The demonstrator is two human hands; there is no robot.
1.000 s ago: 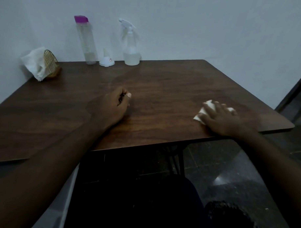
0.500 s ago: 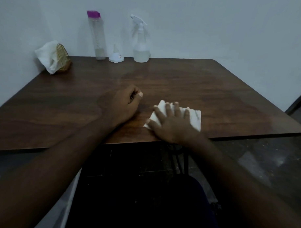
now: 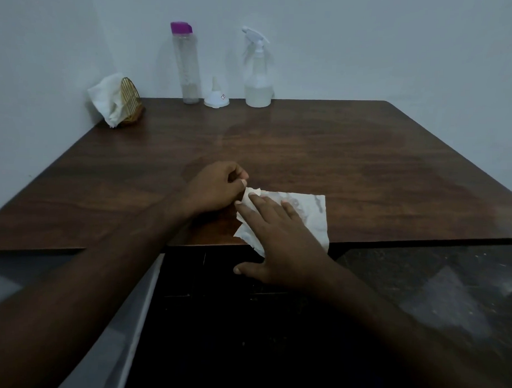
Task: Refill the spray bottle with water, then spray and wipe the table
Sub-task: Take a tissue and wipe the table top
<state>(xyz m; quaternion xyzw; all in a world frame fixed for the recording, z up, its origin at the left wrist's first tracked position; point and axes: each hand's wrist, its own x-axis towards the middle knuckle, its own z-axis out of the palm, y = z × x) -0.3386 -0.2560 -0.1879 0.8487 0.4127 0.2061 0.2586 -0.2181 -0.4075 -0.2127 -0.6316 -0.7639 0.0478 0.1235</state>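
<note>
A white paper tissue lies flat at the near edge of the dark wooden table, hanging a little over the edge. My right hand rests on it with fingers spread, thumb off the table's edge. My left hand is curled beside it, and its fingertips pinch the tissue's left corner. The clear spray bottle, partly filled, stands at the far edge against the wall. A tall clear water bottle with a purple cap stands to its left, with a small white funnel between them.
A gold wire napkin holder with white napkins sits at the far left corner by the wall. A damp sheen shows on the tabletop's middle. Dark tiled floor lies beyond the table's near right edge.
My right hand slid the tissue from the right side to the near middle edge, up against my left hand. The left fingertips now hold its corner.
</note>
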